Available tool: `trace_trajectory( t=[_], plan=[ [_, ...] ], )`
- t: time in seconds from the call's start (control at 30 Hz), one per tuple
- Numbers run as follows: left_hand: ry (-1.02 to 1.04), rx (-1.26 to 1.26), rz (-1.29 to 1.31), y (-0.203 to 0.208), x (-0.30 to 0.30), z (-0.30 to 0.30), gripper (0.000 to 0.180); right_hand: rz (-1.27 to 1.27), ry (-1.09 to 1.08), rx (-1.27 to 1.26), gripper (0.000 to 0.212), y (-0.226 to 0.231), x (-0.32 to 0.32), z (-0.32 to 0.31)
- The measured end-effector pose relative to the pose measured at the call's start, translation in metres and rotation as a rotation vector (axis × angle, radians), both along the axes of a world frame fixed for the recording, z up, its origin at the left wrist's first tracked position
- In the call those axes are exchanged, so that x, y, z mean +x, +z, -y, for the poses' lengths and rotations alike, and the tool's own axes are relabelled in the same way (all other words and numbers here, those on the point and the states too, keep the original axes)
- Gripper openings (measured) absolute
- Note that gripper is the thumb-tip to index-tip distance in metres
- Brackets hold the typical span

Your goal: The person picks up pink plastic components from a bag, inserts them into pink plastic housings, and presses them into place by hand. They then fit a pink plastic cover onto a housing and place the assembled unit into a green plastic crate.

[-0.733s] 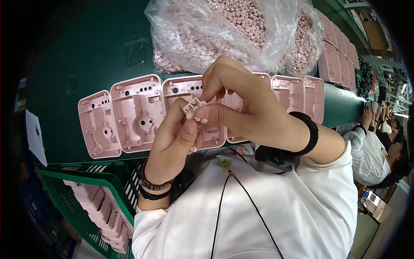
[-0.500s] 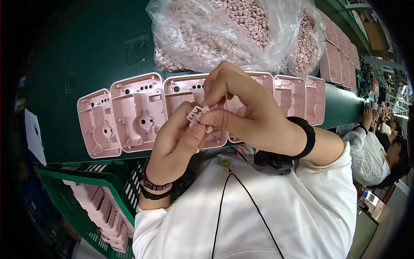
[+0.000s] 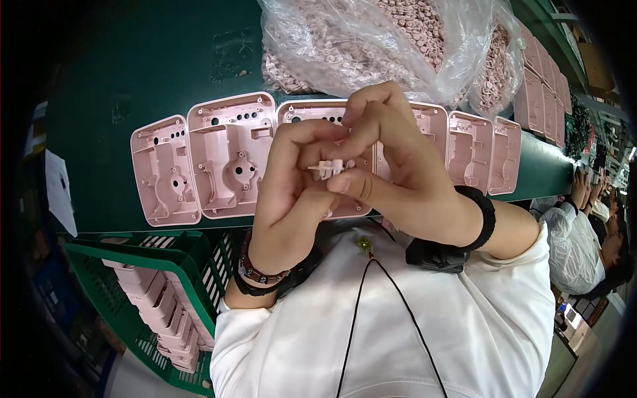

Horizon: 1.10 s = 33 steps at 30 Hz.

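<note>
Between my two hands is a small pale pink plastic part (image 3: 326,170) with short prongs, held over the row of pink housings. My left hand (image 3: 292,192) is closed, its fingers curled around the part from the left. The thumb and fingers of my right hand (image 3: 398,156) pinch it from the right. Some of the part is covered by my fingers. Just beyond and below my hands stands a pink plastic housing (image 3: 295,109), largely hidden by them. Another open housing (image 3: 222,166), with ribs, round holes and a central boss, lies to the left of my left hand.
Clear plastic bags (image 3: 358,50) full of small pink parts lie at the back of the green table (image 3: 166,53). A green crate (image 3: 152,255) with stacked pink pieces stands lower left. More pink housings (image 3: 534,99) are stacked far right, near another person (image 3: 574,245).
The small part has turned in my fingers, and its flat frame-like face is no longer seen. My left fingers have curled further around it. The whole view has shifted slightly.
</note>
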<state>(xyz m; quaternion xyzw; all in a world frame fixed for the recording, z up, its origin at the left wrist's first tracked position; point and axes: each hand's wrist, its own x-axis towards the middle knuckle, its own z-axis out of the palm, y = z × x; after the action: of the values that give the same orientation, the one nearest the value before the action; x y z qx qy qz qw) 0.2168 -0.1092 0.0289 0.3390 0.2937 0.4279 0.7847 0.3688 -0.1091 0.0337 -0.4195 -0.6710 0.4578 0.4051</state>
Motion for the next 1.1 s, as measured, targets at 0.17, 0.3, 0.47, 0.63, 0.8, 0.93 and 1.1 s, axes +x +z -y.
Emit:
trace_trajectory(
  t=[0.17,0.3,0.47,0.63,0.8,0.93,1.1],
  plan=[
    [-0.194,0.018,-0.153,-0.006,-0.008,-0.002,0.025,-0.166,-0.05,-0.198,0.014,-0.001,0.005,0.001],
    [-0.164,0.242,-0.104,-0.016,-0.01,0.005,0.022,-0.207,-0.035,-0.356,0.013,0.006,0.003,-0.001],
    [-0.09,0.241,-0.158,-0.007,-0.01,0.003,0.024,0.046,-0.015,-0.1,0.018,0.002,0.008,0.004],
    [-0.181,0.511,-0.375,-0.013,-0.014,-0.005,0.026,0.477,-0.019,0.439,0.021,0.012,0.019,0.004],
    [-0.22,0.747,-0.634,-0.015,-0.017,-0.004,0.02,0.641,0.069,0.592,0.019,0.022,0.02,-0.001],
    [-0.181,0.746,-0.605,-0.02,-0.018,-0.004,0.017,0.669,0.107,0.637,0.018,0.023,0.017,-0.007],
    [-0.2,0.772,-0.621,-0.021,-0.025,-0.003,0.017,0.661,0.18,0.612,0.015,0.026,0.013,-0.017]
  ],
)
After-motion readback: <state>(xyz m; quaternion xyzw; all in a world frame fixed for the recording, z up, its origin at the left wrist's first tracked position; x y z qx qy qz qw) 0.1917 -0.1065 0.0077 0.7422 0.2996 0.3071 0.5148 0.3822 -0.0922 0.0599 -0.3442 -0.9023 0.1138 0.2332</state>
